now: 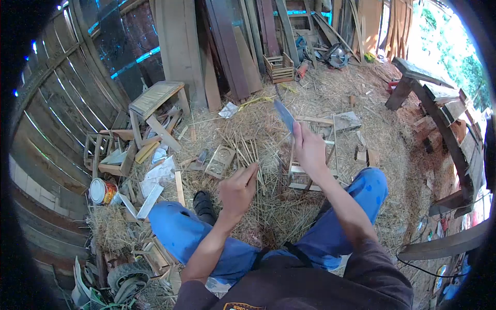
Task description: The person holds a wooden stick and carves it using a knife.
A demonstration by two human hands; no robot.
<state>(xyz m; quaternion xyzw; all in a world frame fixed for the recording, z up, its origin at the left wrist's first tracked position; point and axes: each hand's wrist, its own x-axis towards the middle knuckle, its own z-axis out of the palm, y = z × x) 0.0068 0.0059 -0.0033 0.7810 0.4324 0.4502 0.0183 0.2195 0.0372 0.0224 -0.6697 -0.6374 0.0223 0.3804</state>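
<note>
My right hand (310, 151) is wrapped round a knife (284, 115), its wide blade pointing up and to the left, away from me. The handle is hidden in my fist. My left hand (238, 190) is closed in front of my left knee, thumb and forefinger pressed together; whatever may be between them is too small or hidden to tell. Just beyond it, several thin sticks (251, 151) lie in a loose bundle on the straw. A small wooden block with a frame (221, 160) rests beside those sticks. Below my right hand stands a slatted wooden frame (306, 178).
Straw and wood shavings cover the ground. A small wooden stool (157, 98) stands at the left, with a paint can (102, 191) nearer me. Long boards (227, 51) lean on the far wall, near a wooden crate (279, 68). A wooden bench (444, 119) is at the right.
</note>
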